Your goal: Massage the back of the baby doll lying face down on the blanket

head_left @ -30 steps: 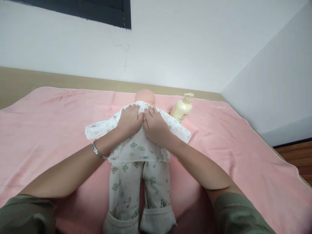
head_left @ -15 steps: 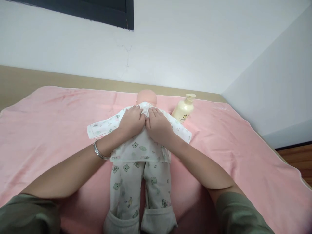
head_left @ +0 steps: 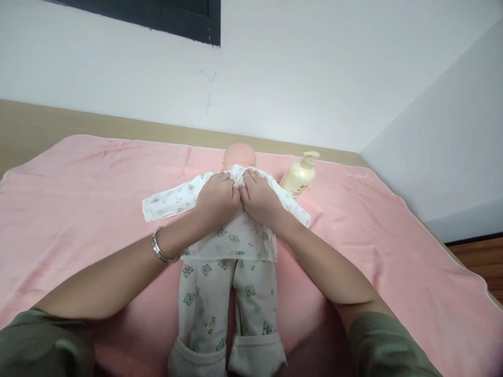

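A baby doll [head_left: 239,155] lies on its back or front, I cannot tell which; only its bald head shows above the collar. It wears a white long-sleeved baby shirt [head_left: 231,241] with small green animal prints, and matching trousers [head_left: 212,298] with turned-up cuffs. My left hand [head_left: 220,196], with a silver bangle [head_left: 158,246] at the wrist, is closed on the shirt just below the collar. Right beside it, my right hand [head_left: 261,199] pinches the same cloth, thumb close to the left one. The fabric bunches between them; the fingertips are partly hidden.
A cream pump bottle [head_left: 299,175] stands near the doll's right-hand sleeve in view. Beneath everything spreads a pink sheet [head_left: 78,209] over a bed with a wooden edge [head_left: 118,123]. White walls rise behind and at the right, with a dark frame [head_left: 188,21] upper left.
The view has shifted slightly, so everything sits a little further right. Both hands stay at the collar, with only slight finger movement.
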